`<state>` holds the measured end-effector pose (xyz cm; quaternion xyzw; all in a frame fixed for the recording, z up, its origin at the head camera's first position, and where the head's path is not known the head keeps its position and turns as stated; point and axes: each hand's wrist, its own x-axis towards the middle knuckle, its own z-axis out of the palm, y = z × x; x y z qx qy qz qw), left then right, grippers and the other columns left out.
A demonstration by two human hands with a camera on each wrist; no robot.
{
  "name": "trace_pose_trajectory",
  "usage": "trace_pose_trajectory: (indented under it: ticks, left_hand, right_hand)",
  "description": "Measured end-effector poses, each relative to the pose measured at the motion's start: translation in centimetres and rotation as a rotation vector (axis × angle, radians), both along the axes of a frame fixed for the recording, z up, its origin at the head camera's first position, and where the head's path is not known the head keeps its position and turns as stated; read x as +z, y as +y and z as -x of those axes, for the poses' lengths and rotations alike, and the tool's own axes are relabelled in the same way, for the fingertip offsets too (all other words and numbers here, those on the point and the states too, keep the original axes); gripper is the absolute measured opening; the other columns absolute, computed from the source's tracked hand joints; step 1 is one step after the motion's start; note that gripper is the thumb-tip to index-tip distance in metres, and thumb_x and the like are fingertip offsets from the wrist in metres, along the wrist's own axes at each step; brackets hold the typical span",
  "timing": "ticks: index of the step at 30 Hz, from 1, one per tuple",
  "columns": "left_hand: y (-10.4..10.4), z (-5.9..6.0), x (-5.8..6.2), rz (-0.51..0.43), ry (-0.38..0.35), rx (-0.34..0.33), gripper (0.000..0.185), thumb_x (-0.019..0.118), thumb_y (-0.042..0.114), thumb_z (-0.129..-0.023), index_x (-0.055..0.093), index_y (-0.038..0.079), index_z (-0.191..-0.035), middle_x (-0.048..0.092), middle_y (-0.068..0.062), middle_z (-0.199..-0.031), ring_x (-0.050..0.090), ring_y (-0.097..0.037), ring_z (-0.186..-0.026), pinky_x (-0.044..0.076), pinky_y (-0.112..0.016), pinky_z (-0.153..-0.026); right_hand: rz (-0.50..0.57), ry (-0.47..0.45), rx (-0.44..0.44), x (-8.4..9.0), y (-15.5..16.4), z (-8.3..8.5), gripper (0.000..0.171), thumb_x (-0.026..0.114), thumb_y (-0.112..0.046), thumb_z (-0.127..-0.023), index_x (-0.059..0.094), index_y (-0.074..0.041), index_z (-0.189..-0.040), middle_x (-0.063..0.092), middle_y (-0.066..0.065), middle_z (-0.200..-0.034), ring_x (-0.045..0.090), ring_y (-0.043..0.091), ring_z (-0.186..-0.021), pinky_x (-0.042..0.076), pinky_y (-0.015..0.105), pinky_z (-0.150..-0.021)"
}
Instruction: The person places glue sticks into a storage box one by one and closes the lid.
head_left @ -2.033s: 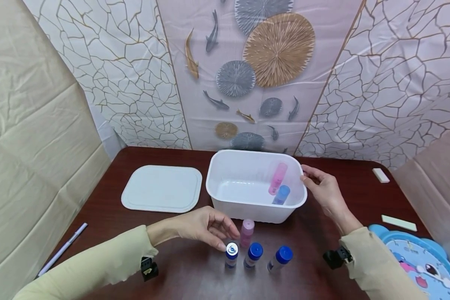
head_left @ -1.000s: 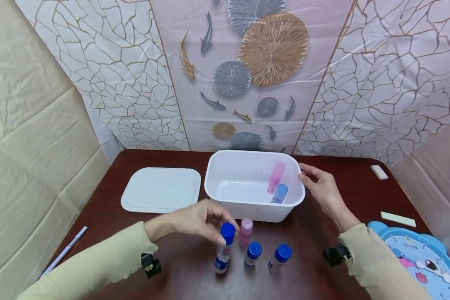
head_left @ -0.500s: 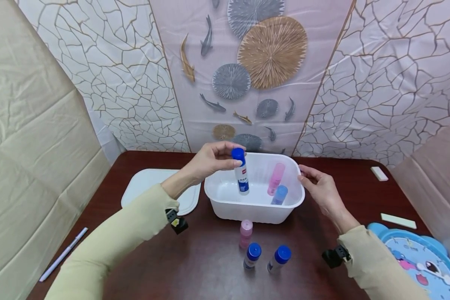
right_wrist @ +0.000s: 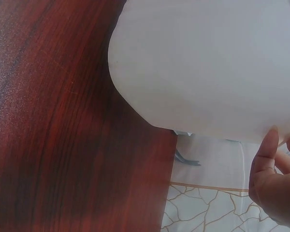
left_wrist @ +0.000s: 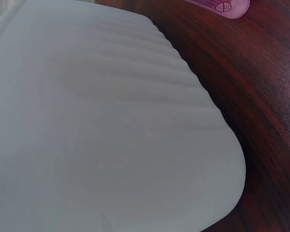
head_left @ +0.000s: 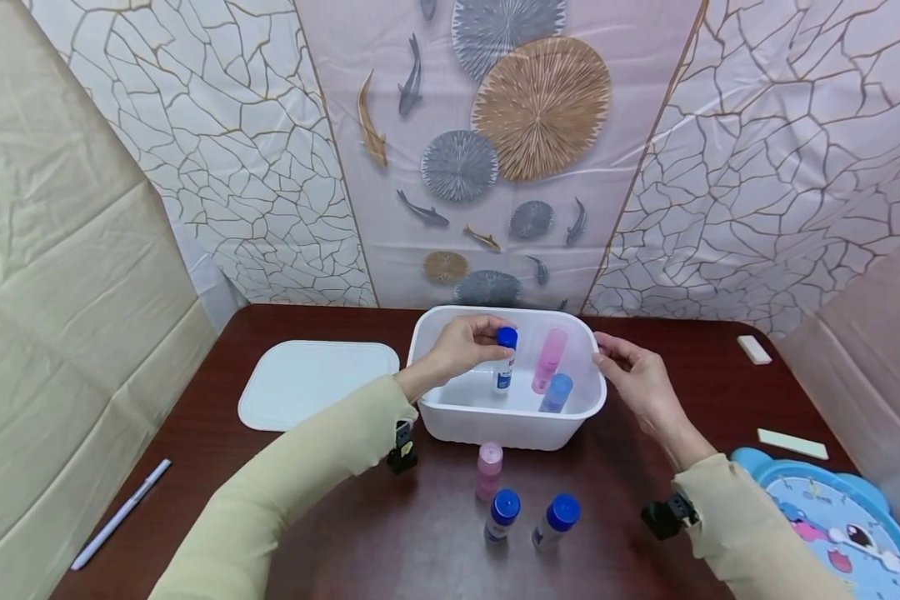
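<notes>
Over the inside of the white plastic bin (head_left: 506, 431), my left hand (head_left: 461, 348) pinches a blue-capped glue stick (head_left: 504, 373) by its cap, upright. A pink glue stick (head_left: 550, 360) and a light-blue-capped one (head_left: 557, 392) lean at the bin's right end. My right hand (head_left: 642, 379) holds the rim there between thumb and fingers; the right wrist view shows its fingers (right_wrist: 266, 154) against the wall. In front of the bin stand another pink glue stick (head_left: 489, 472) and two with blue caps (head_left: 504, 508). The left wrist view shows only the bin's outer wall (left_wrist: 135, 135), some table and a pink end.
A white lid (head_left: 315, 379) lies left of the bin. A pen (head_left: 122, 512) is near the table's left edge. To the right are a blue cartoon clock (head_left: 832, 517), a pale strip (head_left: 792, 443) and a small white block (head_left: 754, 349). A patterned curtain hangs behind.
My left hand picked up the blue-capped glue stick from the table, carried it forward over the bin, then moved right and lowered it inside. My right hand has stayed on the rim.
</notes>
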<state>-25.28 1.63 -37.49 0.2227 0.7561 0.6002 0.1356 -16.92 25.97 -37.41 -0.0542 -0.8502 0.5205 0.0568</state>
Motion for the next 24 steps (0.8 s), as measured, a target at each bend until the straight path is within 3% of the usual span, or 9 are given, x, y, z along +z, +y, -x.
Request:
trace_pose_trajectory:
  ticks: [24]
  left_hand:
    - [2.2, 1.1, -1.0, 0.171, 0.053, 0.055, 0.031, 0.075, 0.0, -0.077, 0.068, 0.002, -0.107, 0.069, -0.014, -0.1, 0.062, -0.014, -0.085, 0.052, -0.018, -0.075]
  right_hand:
    - [-0.003, 0.008, 0.002, -0.1, -0.1, 0.0, 0.043, 0.054, -0.017, -0.096, 0.048, -0.001, -0.136, 0.054, 0.017, -0.116, 0.048, 0.0, -0.086, 0.049, 0.011, -0.071]
